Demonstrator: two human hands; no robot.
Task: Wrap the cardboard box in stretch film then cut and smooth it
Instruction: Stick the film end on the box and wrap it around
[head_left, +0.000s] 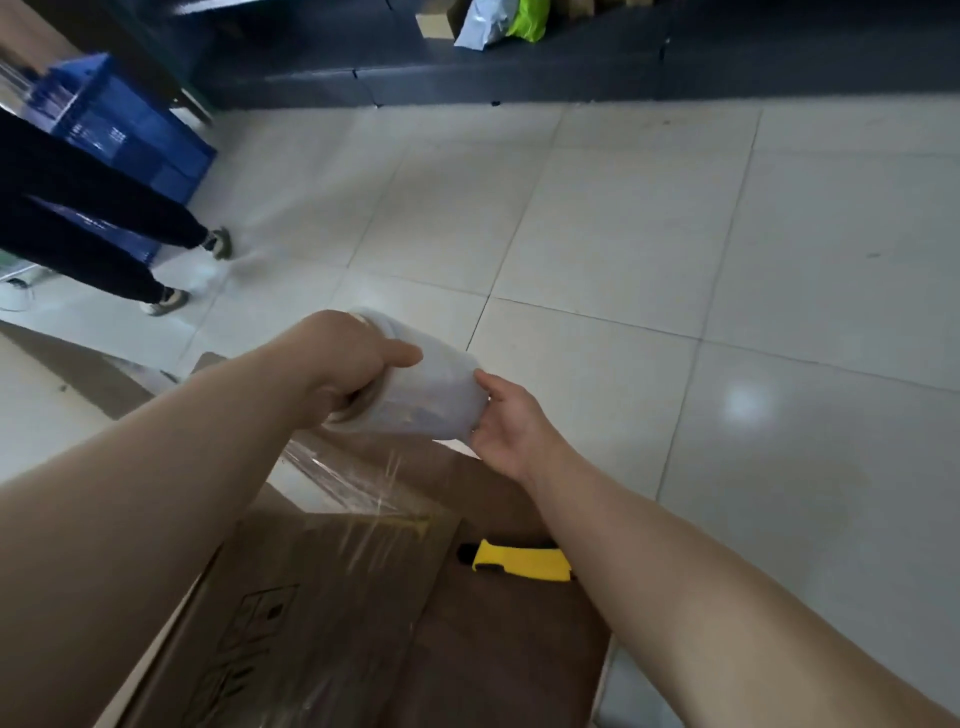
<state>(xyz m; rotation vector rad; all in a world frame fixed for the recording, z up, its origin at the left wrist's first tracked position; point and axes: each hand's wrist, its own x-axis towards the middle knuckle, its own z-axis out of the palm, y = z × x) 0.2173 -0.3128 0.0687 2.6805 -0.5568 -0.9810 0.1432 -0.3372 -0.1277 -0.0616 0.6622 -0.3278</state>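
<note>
head view: nearest, the cardboard box (322, 597) fills the bottom middle, its printed face lit and a darker face to the right. on that darker face lies a yellow knife (519, 561), partly hidden by the right forearm. clear stretch film (343, 478) runs taut from the box's far corner up to the film roll (421, 395), which is held in the air just beyond the box. the left hand (348, 358) clasps the roll's left end, thumb on top. the right hand (511, 426) cups its right end, fingers curled round it. beyond the box lies pale tiled floor (675, 260). far left of the box are another person's legs (78, 223) and a blue crate (119, 124). farthest away, bags (530, 21) rest on a dark ledge (519, 78).
</note>
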